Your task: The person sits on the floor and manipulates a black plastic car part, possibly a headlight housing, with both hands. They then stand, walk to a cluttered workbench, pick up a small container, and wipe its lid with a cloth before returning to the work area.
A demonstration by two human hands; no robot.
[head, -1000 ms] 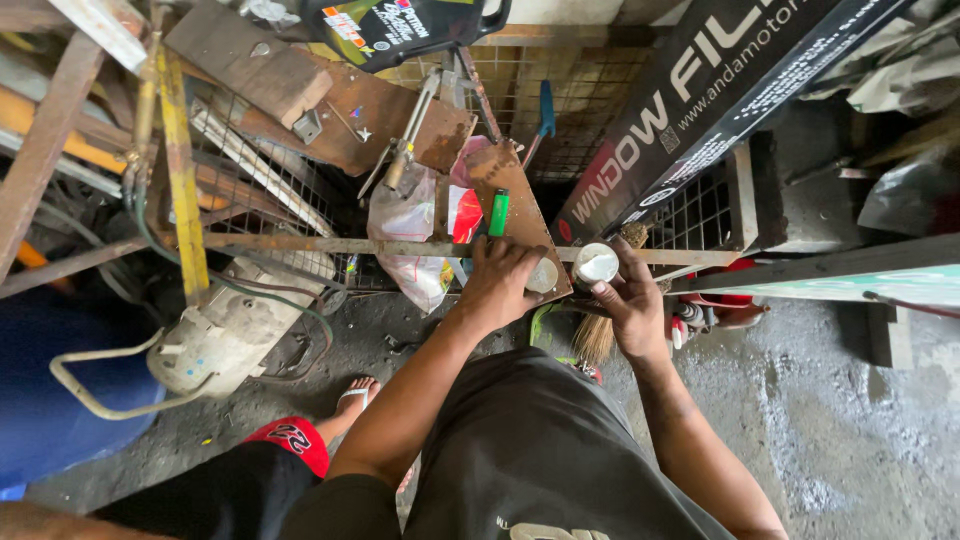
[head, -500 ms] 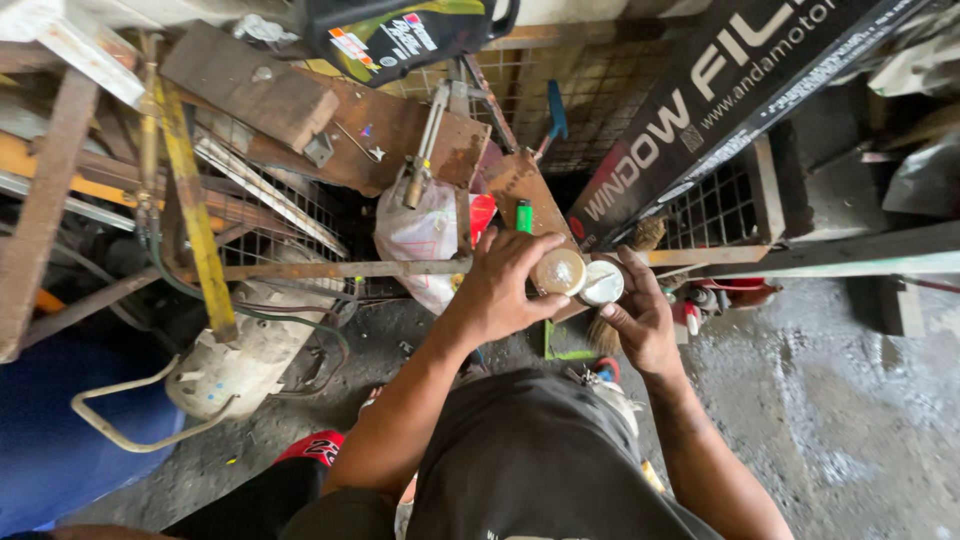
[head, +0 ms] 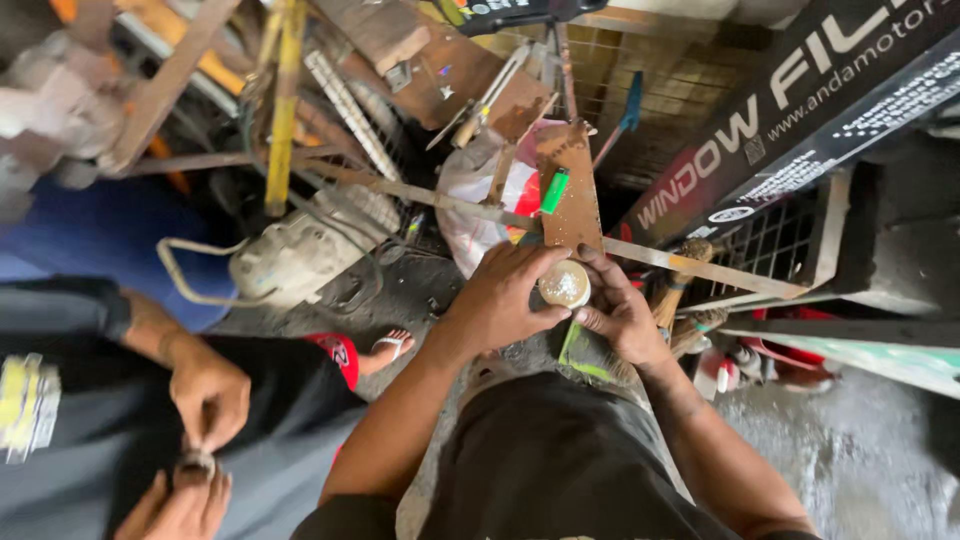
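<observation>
Small round white container (head: 565, 285), frame centre, open mouth facing up: clamped between left hand (head: 500, 300) and right hand (head: 622, 315), fingers of both closed around its rim. Rusty metal bar (head: 700, 268) just beyond; co-worker's hands (head: 205, 400) lower left.

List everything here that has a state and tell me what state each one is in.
small round container: open, pale contents showing, held upright
left hand: gripping the container's side
right hand: fingers on the container's other side
green marker: capped, lying on the rusty plate
co-worker's hands: closed on a small object
</observation>
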